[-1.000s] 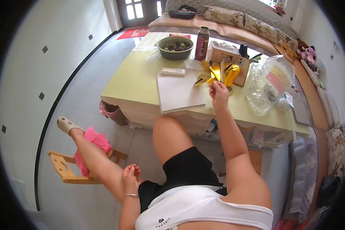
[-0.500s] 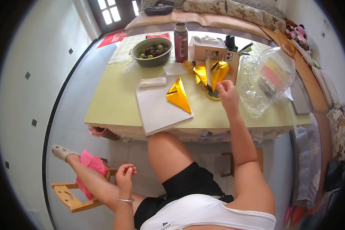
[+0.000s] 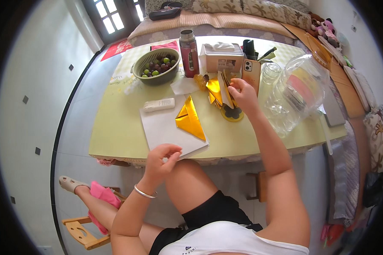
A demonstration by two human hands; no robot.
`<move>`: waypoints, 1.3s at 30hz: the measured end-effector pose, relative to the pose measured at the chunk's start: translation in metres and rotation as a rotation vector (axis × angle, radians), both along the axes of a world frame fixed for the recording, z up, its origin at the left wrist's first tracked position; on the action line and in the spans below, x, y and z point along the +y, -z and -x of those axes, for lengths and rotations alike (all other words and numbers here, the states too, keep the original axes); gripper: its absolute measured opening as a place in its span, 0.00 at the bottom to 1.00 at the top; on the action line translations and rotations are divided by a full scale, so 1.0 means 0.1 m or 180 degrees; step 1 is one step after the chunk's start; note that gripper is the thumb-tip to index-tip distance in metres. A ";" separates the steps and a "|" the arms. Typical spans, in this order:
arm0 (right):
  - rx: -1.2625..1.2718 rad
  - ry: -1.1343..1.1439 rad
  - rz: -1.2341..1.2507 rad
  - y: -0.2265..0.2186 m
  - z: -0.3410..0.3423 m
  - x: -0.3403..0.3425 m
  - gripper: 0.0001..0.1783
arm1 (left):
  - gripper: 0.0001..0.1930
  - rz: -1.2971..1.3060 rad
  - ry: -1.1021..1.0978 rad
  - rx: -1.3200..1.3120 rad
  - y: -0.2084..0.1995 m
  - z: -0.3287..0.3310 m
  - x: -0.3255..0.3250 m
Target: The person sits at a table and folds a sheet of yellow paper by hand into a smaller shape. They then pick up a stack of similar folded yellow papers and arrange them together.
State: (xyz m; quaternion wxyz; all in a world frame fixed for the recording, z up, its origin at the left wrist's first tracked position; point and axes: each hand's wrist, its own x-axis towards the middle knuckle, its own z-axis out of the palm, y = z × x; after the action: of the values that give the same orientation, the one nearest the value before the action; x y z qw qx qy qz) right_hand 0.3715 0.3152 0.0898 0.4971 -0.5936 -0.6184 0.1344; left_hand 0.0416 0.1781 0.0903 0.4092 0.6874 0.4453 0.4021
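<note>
At the middle of the table my right hand (image 3: 244, 94) is closed, its fingertips pinching the upright folded gold foil paper (image 3: 227, 90). Another crumpled gold piece (image 3: 214, 90) stands just left of it, and a round yellow item with a dark flower shape (image 3: 232, 114) lies below. My left hand (image 3: 162, 160) is at the near edge of the table, thumb and forefinger apart, holding nothing. Beyond it, a gold foil sheet folded to a triangle (image 3: 190, 120) lies on a stack of white paper (image 3: 155, 127). A white tube (image 3: 159, 105) rests at the stack's far edge.
A bowl of grapes (image 3: 145, 79), a dark red flask (image 3: 189, 54) and a tissue box (image 3: 222, 59) stand at the back. A phone (image 3: 251, 75) leans upright there. Clear glasses (image 3: 271, 72) and a transparent plastic bag (image 3: 281, 108) take up the right side.
My left hand has risen from beside my leg to the table's near edge. My right hand has shifted slightly left, and the foil at its fingertips has turned edge-on. The view has shifted a little.
</note>
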 end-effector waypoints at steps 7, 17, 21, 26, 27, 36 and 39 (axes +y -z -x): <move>-0.1011 -0.0560 -0.0112 0.27 0.05 0.24 0.11 | 0.08 -0.0461 0.0142 0.0436 -0.09 -0.35 0.41; -0.1145 -0.0851 -0.0241 0.33 -0.03 0.17 0.14 | 0.24 -0.1974 -0.0192 0.1681 0.01 -1.07 1.29; -0.0930 -0.0814 -0.0168 0.32 -0.06 0.17 0.19 | 0.27 -0.1413 0.0087 0.1582 0.26 -1.40 1.58; -0.0647 -0.0866 0.0053 0.27 -0.08 0.17 0.21 | 0.27 -0.1426 -0.0143 0.1553 0.44 -1.52 1.68; -0.0569 -0.0925 0.0082 0.27 -0.09 0.18 0.21 | 0.27 -0.1385 -0.0096 0.1507 0.45 -1.51 1.70; 0.0491 -0.1308 0.0155 0.42 -0.11 0.30 0.14 | 0.26 -0.1141 -0.0059 0.1016 0.53 -1.49 1.78; 0.0469 -0.1269 0.0168 0.37 -0.08 0.26 0.14 | 0.26 -0.0990 0.0002 0.0530 0.63 -1.44 1.86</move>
State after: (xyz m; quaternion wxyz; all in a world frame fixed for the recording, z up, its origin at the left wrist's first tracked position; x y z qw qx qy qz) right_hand 0.3797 0.3417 0.0526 0.4889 -0.4610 -0.6818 0.2892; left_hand 0.1860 0.3645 0.0277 0.2598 0.7735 0.4099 0.4077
